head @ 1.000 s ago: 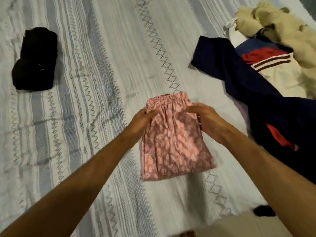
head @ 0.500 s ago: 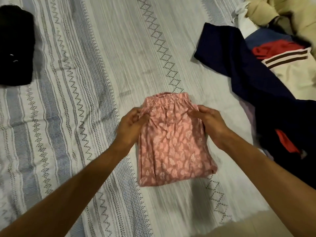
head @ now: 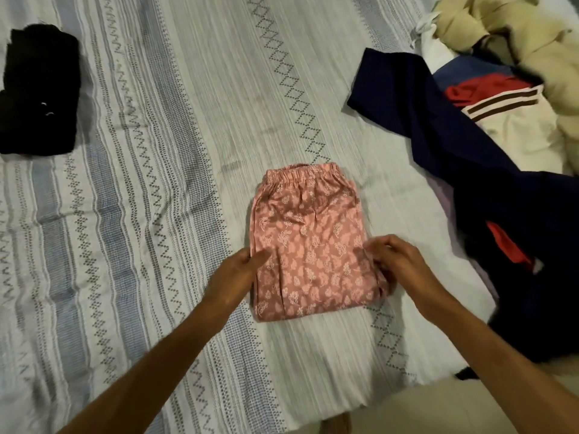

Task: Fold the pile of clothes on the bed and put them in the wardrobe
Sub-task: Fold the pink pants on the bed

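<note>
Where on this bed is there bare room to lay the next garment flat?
Bare bedspread lies between the black bundle and the pink trousers, and beyond their waistband. The right side is crowded: the navy garment and the cream heap.

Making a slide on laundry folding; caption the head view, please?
Both hands, left and right, touch the folded pink floral shorts on the striped bedspread.

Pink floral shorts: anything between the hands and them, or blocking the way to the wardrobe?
Nothing between: left hand and right hand already touch the folded pink floral shorts at their side edges. The wardrobe is out of view, so that path can't be judged.
</note>
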`<state>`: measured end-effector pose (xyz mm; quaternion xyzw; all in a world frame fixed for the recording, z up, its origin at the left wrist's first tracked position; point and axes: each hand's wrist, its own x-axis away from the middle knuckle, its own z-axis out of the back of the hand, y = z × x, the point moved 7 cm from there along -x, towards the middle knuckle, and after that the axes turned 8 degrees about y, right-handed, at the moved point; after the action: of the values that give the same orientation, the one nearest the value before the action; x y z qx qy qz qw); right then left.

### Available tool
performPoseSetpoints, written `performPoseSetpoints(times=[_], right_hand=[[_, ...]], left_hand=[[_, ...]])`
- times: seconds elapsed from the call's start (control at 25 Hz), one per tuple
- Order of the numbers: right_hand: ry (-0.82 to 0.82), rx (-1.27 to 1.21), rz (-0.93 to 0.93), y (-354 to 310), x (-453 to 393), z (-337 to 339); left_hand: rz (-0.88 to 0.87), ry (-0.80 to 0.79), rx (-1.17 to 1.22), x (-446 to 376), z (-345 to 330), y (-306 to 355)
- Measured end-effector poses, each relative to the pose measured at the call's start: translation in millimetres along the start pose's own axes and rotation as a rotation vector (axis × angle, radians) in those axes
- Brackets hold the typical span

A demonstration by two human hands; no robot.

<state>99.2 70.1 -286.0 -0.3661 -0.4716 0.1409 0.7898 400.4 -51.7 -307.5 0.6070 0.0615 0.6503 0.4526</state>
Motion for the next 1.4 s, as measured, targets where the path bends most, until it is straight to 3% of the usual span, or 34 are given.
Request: performPoseSetpoints(times=[0.16,0.36,0.6,0.68,0.76,0.84,0.88,1.0,1.16,1.32,1.4], right_hand=[[-0.145,0.129,0.043,35.6,44.9,-0.5],[0.006,0.257,0.1,60.7,52.2,17.7],[-0.026,0.419,0.187,82.3,79.7,24.5],[0.126,0.603,0.448,73.3,93.3,21.2],[0.256,0.898,0.813,60.7,112.1,9.9],[0.163,1.17,1.073,58.9,122.6,-15.9],[0.096,1.27,1.167,61.0,125.5,-30.9],[0.085,1.435,1.362,73.6,122.4,-65.0],[0.18,1.524,1.227,81.4,105.9,-61.5],[0.238,1.296,1.22,61.3,105.7,-31.3],[0.201,1.2,1.166,43.0,112.4,-16.8]], left_hand=[[-0.052,-0.067,-0.207,40.6,-9.4,-35.0],[-0.134,0.041,-0.25,67.2,-2.5,-57.1],[-0.121,0.016,-0.138,94.5,9.6,-83.3],[-0.289,0.101,-0.155,102.6,7.0,-90.3],[-0.621,0.252,-0.494,115.3,-3.7,-95.3],[-0.924,0.367,-0.908,131.5,-28.0,-94.2],[-1.039,0.334,-1.057,135.3,-44.6,-94.9],[-1.138,0.327,-1.326,126.1,-78.6,-95.4],[-1.041,0.439,-1.355,118.1,-88.8,-74.3],[-0.971,0.431,-1.371,112.0,-67.6,-64.8],[-1.052,0.379,-1.284,120.8,-55.2,-53.9]])
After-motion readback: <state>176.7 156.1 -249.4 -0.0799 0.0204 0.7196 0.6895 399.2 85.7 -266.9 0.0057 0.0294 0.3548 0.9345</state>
